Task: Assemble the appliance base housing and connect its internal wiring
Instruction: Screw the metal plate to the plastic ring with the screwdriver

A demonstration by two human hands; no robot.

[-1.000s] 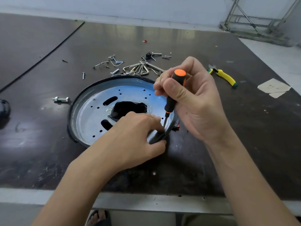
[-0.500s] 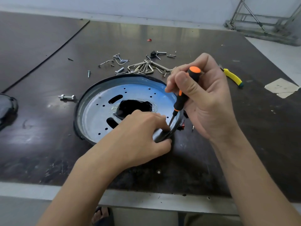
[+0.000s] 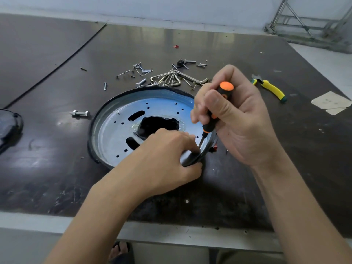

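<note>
Two bare hands meet at the near right edge of the base (image 3: 118, 130), a round silver plate with a black rim that lies flat on the dark table (image 3: 57, 168). The left hand (image 3: 167, 157) reaches in from below and grips that rim, fingers curled over onto the plate and thumb pressed against the outer side. The right hand (image 3: 234, 119) is wrapped round the black and orange screwdriver (image 3: 219, 109), which stands tilted with its orange cap up; its tip comes down on the plate just beside the left fingertips, though what it touches is hidden. Just beyond the left hand a black part (image 3: 158, 124) sits in the middle of the plate, with slots and small holes around it. Below the right hand, against the rim's outer side, a small red piece (image 3: 215, 148) shows. Beyond both hands lie hex keys (image 3: 171, 79) and loose screws (image 3: 141, 70). Yellow pliers (image 3: 270, 89) lie to the right of the right hand, and paper (image 3: 331, 102) lies farther right. Well to the left of the left hand a bolt (image 3: 79, 112) rests near the base, and a black object (image 3: 7, 126) is cut off by the edge of the view. A metal frame (image 3: 304, 21) stands far beyond the right hand.
</note>
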